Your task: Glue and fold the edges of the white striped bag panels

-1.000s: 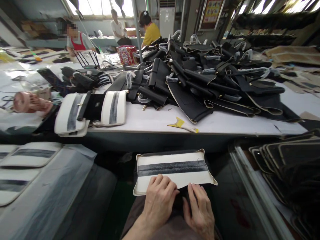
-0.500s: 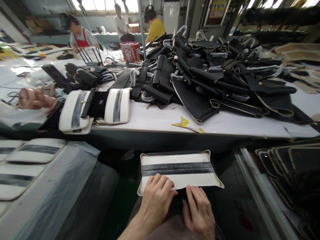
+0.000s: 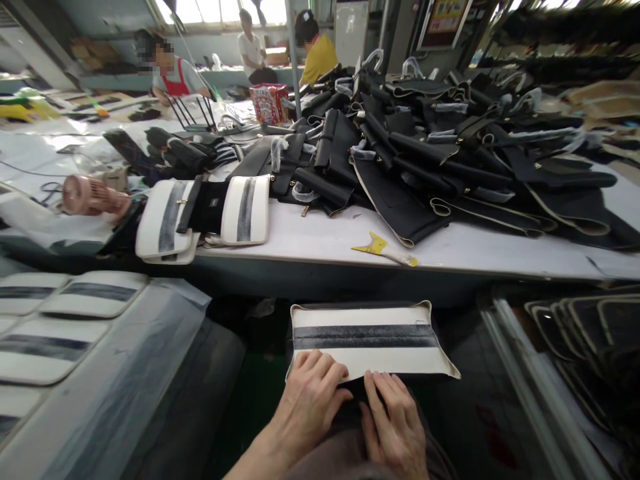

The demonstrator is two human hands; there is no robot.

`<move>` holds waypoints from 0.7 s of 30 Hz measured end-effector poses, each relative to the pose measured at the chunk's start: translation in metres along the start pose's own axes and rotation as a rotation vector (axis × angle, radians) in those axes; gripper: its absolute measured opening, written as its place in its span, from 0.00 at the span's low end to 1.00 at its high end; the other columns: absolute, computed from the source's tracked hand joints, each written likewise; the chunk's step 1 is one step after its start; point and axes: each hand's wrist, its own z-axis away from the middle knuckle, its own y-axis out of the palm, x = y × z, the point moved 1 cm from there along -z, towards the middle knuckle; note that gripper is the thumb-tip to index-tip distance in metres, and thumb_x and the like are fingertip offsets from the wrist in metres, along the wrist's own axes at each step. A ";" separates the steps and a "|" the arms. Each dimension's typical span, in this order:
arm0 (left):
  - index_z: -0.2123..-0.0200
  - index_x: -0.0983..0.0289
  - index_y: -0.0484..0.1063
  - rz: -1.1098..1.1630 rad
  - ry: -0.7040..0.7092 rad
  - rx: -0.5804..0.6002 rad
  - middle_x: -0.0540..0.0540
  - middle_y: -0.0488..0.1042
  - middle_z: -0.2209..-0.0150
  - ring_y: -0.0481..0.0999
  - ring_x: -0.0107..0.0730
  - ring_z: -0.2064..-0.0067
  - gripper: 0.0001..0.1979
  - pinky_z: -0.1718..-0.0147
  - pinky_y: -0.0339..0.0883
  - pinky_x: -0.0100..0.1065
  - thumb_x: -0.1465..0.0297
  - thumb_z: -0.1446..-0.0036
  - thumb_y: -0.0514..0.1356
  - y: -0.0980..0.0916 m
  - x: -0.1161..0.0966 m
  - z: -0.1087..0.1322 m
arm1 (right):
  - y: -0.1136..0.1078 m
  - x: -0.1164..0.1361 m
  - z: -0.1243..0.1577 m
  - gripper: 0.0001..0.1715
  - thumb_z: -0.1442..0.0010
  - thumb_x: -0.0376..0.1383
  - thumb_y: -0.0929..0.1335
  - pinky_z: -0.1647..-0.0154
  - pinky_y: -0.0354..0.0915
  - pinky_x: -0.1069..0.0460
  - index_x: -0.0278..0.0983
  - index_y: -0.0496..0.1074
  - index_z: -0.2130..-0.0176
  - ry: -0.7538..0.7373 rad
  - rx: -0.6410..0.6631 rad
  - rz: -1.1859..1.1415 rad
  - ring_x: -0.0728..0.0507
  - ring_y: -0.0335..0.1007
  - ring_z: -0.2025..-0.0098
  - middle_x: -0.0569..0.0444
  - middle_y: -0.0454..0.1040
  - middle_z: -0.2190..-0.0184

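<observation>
Left hand and right hand lie spread on striped panel, below table piled with bags.

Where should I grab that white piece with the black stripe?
Probably by its two short ends, coming from both sides. The white piece lies flat and wide and looks floppy, so a grip at each end should stop it sagging. The left hand and right hand rest at its near long edge.
</observation>
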 end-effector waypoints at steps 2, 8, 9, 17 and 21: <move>0.62 0.60 0.68 -0.016 0.012 -0.033 0.50 0.72 0.64 0.67 0.38 0.60 0.06 0.58 0.55 0.42 0.73 0.42 0.62 -0.006 0.003 0.008 | 0.000 0.000 0.000 0.31 0.38 0.26 0.64 0.46 0.65 0.39 0.26 0.61 0.37 -0.007 -0.001 0.000 0.36 0.66 0.45 0.39 0.72 0.50; 0.62 0.61 0.70 -0.095 0.035 -0.089 0.52 0.70 0.68 0.66 0.35 0.64 0.08 0.59 0.56 0.41 0.76 0.36 0.52 -0.017 0.009 0.021 | -0.003 -0.003 0.002 0.31 0.38 0.28 0.65 0.46 0.66 0.40 0.27 0.61 0.37 -0.009 -0.005 -0.006 0.37 0.68 0.46 0.40 0.73 0.49; 0.63 0.61 0.70 -0.100 0.047 -0.079 0.52 0.69 0.68 0.65 0.35 0.65 0.09 0.61 0.56 0.40 0.76 0.36 0.51 -0.018 0.010 0.021 | -0.003 -0.003 0.003 0.31 0.38 0.28 0.65 0.45 0.67 0.40 0.28 0.61 0.37 -0.009 -0.003 -0.011 0.37 0.69 0.47 0.41 0.73 0.49; 0.65 0.61 0.71 0.007 -0.005 -0.054 0.52 0.71 0.67 0.67 0.35 0.63 0.06 0.61 0.56 0.40 0.74 0.37 0.55 -0.016 0.012 0.015 | -0.008 -0.006 0.008 0.31 0.39 0.24 0.64 0.43 0.66 0.40 0.31 0.63 0.38 -0.026 0.010 -0.073 0.36 0.66 0.43 0.43 0.72 0.46; 0.69 0.61 0.70 0.017 -0.093 -0.147 0.51 0.71 0.69 0.68 0.36 0.64 0.08 0.58 0.54 0.44 0.73 0.36 0.54 -0.012 0.009 0.014 | -0.003 -0.003 0.006 0.28 0.40 0.23 0.63 0.40 0.62 0.39 0.29 0.66 0.41 -0.109 0.050 -0.070 0.36 0.65 0.42 0.43 0.73 0.47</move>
